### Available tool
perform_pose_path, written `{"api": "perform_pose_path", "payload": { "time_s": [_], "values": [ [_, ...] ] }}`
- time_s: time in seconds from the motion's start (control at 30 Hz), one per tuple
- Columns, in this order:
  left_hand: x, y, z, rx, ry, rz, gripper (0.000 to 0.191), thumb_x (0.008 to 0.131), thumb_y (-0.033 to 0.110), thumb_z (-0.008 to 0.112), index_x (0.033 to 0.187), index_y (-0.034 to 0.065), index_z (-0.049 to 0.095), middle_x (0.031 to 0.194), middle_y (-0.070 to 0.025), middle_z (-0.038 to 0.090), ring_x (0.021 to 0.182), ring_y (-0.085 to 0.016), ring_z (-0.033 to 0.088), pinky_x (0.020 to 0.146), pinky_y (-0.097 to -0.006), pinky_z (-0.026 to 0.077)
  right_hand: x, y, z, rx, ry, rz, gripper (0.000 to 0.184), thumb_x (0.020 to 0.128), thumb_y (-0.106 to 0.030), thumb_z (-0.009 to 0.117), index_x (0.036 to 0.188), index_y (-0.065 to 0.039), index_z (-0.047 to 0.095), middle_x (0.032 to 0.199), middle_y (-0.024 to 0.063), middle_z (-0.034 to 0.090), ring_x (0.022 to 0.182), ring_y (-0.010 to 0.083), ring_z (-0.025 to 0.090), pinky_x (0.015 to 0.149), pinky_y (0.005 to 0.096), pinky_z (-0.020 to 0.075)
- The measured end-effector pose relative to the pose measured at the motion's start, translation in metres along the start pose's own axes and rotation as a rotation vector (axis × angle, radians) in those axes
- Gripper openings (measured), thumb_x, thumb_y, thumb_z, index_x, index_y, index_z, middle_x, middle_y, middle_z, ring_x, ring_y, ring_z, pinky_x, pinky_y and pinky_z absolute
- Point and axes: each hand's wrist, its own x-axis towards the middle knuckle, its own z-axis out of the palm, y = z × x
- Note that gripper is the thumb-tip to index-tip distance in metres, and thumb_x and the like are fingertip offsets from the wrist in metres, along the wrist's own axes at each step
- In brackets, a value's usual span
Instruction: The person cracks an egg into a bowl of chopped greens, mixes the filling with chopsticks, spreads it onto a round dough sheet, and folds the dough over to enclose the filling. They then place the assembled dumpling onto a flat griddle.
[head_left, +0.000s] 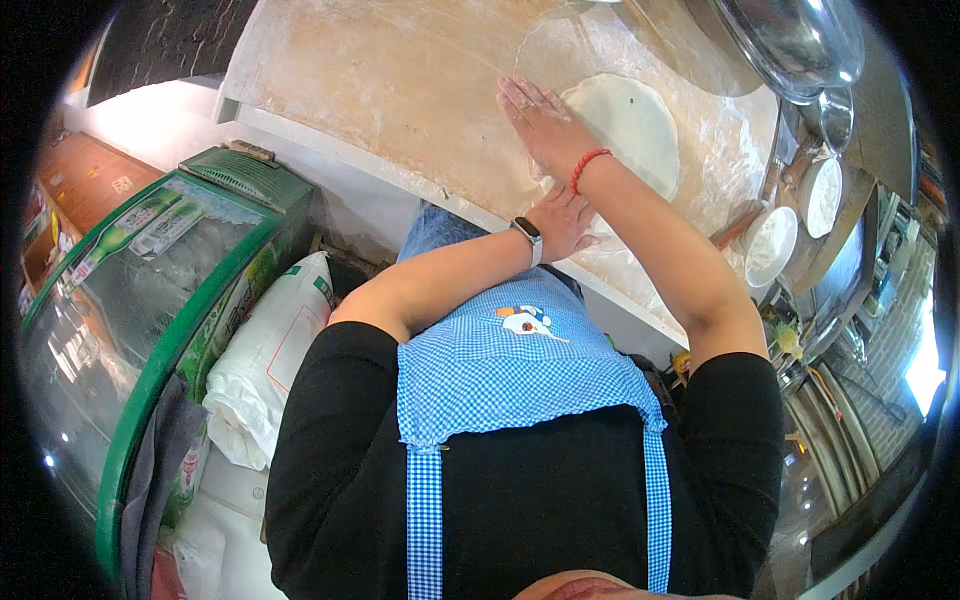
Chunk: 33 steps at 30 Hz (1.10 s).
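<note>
A thin, round sheet of dough (637, 139) lies on the floured wooden board (390, 97), with a small dark speck near its far edge. Beside its left edge my right hand (551, 127) is palm down, fingers stretched out and floury, a red bead bracelet at the wrist. My left hand (564, 225), wearing a watch, rests spread at the board's near edge, just below the right wrist. Neither hand visibly grips anything; what lies beneath the palms is hidden. My right forearm crosses over the near side of the dough sheet.
Large metal bowl (806, 45) overhangs the board's far right. Two white bowls of white powder, the nearer bowl (771, 247) and the farther bowl (821, 196), stand along the right edge. At left are a green glass-topped freezer (157, 255) and a white sack (270, 352).
</note>
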Motion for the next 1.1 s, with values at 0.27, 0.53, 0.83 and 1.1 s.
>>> {"api": "perform_pose_path", "payload": {
  "time_s": [0.27,0.53,0.83,1.1],
  "values": [
    [-0.021,-0.013,-0.008,-0.111,0.087,0.344,0.058,0.088,0.028,0.056,0.136,-0.0010,0.042,0.139,-0.0195,0.042,0.133,-0.036,0.036,0.113,-0.0462,0.026,-0.012,-0.006,0.015,-0.007,0.068,0.030,0.081,0.074,-0.009,0.070,0.145,-0.005,0.030,0.157,0.0085,0.019,0.144,0.0255,0.020,0.118,0.0398,0.0214],
    [-0.042,-0.088,-0.081,0.048,0.156,0.306,0.054,0.077,0.005,0.054,0.131,0.0071,0.052,0.126,-0.0156,0.054,0.123,-0.032,0.049,0.106,-0.0422,0.039,-0.112,-0.020,0.030,0.527,0.431,0.558,0.054,0.087,-0.018,0.055,0.140,-0.020,0.044,0.109,0.0107,0.066,0.097,0.0311,0.064,0.081,0.0402,0.0537],
    [0.065,-0.064,-0.084,0.415,-0.058,0.618,0.058,0.089,0.022,0.055,0.145,0.0194,0.036,0.154,-0.0036,0.027,0.144,-0.023,0.022,0.118,-0.0441,0.018,-0.129,-0.115,0.067,0.517,0.030,0.752,0.065,0.088,-0.012,0.043,0.148,-0.029,0.027,0.087,0.0155,0.067,0.069,0.0313,0.066,0.058,0.0432,0.0524],
    [0.076,-0.041,-0.068,0.588,-0.243,0.667,0.069,0.092,0.042,0.053,0.151,0.0251,0.021,0.159,0.0002,0.015,0.146,-0.022,0.014,0.118,-0.0494,0.009,-0.129,-0.119,0.057,0.564,0.092,0.795,0.057,0.089,-0.013,0.044,0.144,-0.027,0.037,0.094,0.0123,0.068,0.075,0.0290,0.067,0.060,0.0428,0.0530]
  ]
}}
